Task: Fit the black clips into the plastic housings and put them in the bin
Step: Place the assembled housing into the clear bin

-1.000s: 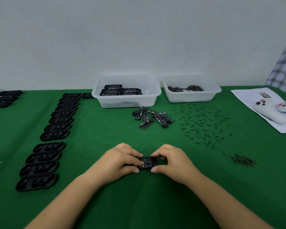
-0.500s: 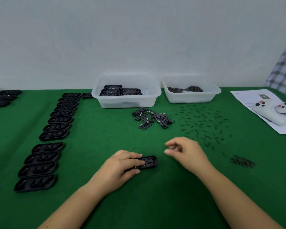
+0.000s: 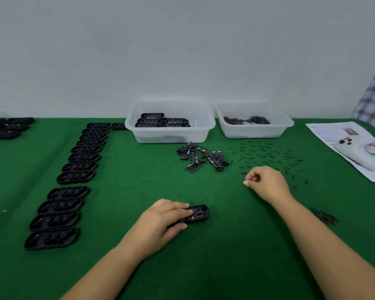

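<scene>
Now right hand (image 3: 265, 182) farther out, among scattered pins (image 3: 266, 155); housing (image 3: 198, 213) unmoved.

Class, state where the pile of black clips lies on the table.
In the head view, the pile of black clips lies centre, just in front of the left bin, left of the scattered small pins.

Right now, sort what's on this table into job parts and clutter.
Job: housing gripped by left hand; right hand at small black pins; clip pile; row of empty housings; bin.

Clutter: two white controllers; printed sheet; second bin.
</scene>
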